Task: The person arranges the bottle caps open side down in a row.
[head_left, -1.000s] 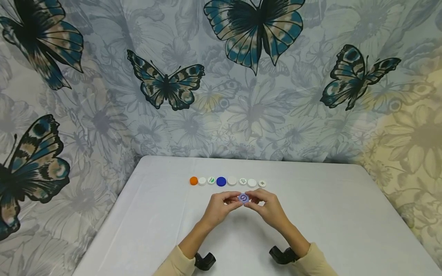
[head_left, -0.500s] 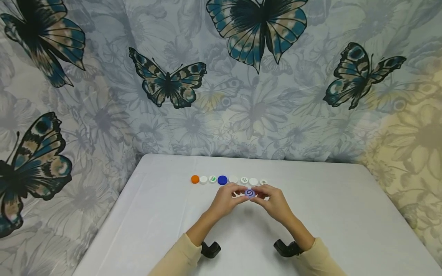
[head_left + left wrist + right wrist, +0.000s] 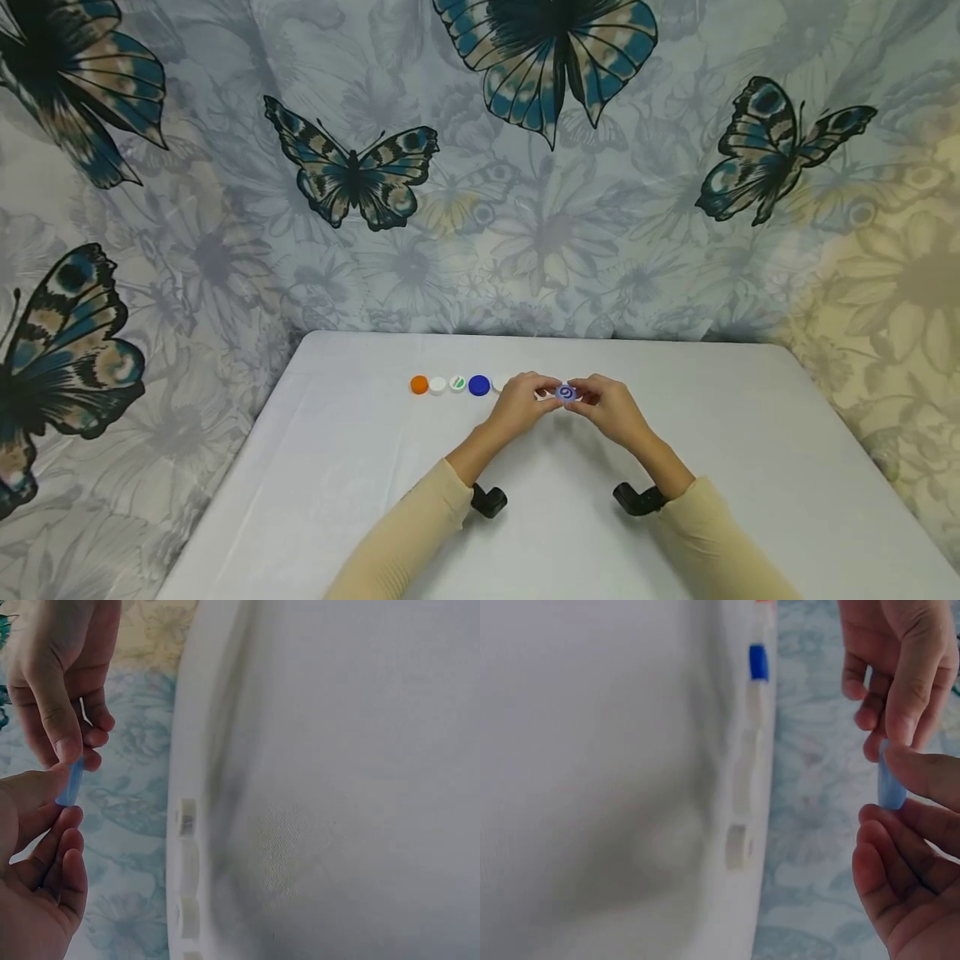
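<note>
A small light-purple bottle cap (image 3: pixel 566 392) with a dark swirl on its face is held between both hands above the table. My left hand (image 3: pixel 519 406) pinches its left edge between thumb and fingers. On the opposite edge, my right hand (image 3: pixel 613 410) pinches it likewise. Both wrist views show the cap edge-on, light blue there. Behind the hands runs a row of caps: an orange cap (image 3: pixel 419 384), a white cap (image 3: pixel 437 386), a white cap with a green mark (image 3: pixel 457 383) and a dark blue cap (image 3: pixel 478 385). The hands hide the row's right part in the head view.
A white cloth-covered table (image 3: pixel 337 467) lies under the hands, its far edge against butterfly-patterned fabric (image 3: pixel 555 242). Black wrist mounts (image 3: pixel 489 502) stick out below both wrists. More white caps (image 3: pixel 739 847) of the row show in the right wrist view.
Both hands have moved forward and to the right with the purple cap, up to the row. They now cover the row's right-hand caps. The grip looks the same.
</note>
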Tool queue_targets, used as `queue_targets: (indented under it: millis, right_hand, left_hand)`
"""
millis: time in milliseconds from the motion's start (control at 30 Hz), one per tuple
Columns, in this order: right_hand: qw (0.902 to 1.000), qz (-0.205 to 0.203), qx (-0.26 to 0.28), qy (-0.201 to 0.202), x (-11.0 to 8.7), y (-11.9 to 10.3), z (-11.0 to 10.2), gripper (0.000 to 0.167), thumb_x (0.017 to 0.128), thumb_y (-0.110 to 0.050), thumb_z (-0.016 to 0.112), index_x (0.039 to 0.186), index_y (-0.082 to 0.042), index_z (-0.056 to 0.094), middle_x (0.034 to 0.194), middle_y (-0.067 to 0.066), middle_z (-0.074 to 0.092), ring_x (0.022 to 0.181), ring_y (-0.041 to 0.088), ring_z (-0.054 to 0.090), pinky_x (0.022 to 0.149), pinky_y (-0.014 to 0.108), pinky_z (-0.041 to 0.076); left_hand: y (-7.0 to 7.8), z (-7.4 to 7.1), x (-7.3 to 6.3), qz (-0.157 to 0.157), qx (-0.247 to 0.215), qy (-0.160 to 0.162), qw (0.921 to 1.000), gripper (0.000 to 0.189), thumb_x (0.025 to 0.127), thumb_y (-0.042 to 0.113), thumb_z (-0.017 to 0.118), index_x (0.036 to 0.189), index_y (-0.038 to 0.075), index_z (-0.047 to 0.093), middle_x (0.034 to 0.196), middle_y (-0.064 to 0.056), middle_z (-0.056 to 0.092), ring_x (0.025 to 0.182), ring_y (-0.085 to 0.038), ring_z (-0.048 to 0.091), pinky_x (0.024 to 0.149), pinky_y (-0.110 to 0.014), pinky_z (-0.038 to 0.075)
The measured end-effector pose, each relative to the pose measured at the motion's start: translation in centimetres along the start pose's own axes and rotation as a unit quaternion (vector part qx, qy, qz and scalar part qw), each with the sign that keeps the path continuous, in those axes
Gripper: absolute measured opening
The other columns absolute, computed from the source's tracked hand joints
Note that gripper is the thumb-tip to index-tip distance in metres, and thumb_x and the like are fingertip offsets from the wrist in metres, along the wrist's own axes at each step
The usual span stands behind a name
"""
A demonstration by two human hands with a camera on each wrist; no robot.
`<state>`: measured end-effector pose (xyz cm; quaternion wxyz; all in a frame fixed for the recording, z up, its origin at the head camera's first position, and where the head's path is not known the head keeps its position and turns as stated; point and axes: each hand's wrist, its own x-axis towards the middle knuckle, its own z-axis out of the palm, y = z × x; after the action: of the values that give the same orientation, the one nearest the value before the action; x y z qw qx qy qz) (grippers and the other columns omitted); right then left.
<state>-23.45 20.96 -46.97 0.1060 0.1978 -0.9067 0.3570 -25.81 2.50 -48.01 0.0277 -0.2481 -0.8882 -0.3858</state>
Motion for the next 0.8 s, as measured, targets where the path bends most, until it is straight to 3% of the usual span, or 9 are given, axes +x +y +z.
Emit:
queue_targets:
  millis: [267,467,600,800]
  right_hand:
    - [0.9991,0.021,-0.015,-0.034,1.9,3.5,-1.2,0.028,0.083,-0.007,0.075,0.106,0.006,0.07,0.088,0.013,0.07,0.074,0.016,0.062,0.065,0.025,0.051]
    - [0.9974,0.037,-0.041,-0.046,3.0,5.2,-2.2,0.026,0.083,-0.007,0.074,0.105,0.006,0.071,0.088,0.014,0.068,0.076,0.019,0.058,0.065,0.027,0.047]
    - [0.9967,0.049,-0.037,-0.054,3.3,6.4,-2.0,0.026,0.082,-0.007,0.075,0.103,0.007,0.071,0.084,0.014,0.065,0.074,0.018,0.055,0.062,0.024,0.043]
    - [0.992,0.088,-0.041,-0.08,3.4,7.9,-1.1,0.027,0.08,-0.008,0.075,0.102,0.008,0.07,0.082,0.014,0.063,0.072,0.017,0.055,0.062,0.025,0.042]
  left_hand:
    - [0.0,1.7,4.2,-0.022,0.039,-0.051,0.9977,0.031,0.087,0.024,0.073,0.117,0.013,0.072,0.102,-0.001,0.071,0.091,-0.011,0.061,0.076,-0.017,0.045]
    - [0.2,3.0,6.8,-0.015,0.073,-0.067,0.995,0.029,0.087,0.025,0.074,0.113,0.014,0.073,0.098,-0.001,0.07,0.088,-0.012,0.06,0.075,-0.019,0.044]
    - [0.2,4.0,7.6,-0.017,0.101,-0.07,0.9923,0.028,0.086,0.027,0.074,0.111,0.013,0.074,0.096,0.001,0.072,0.087,-0.012,0.059,0.075,-0.019,0.044]
    - [0.3,5.3,7.7,-0.012,0.168,-0.069,0.9833,0.029,0.085,0.031,0.075,0.11,0.016,0.074,0.1,0.001,0.073,0.085,-0.013,0.053,0.073,-0.021,0.042]
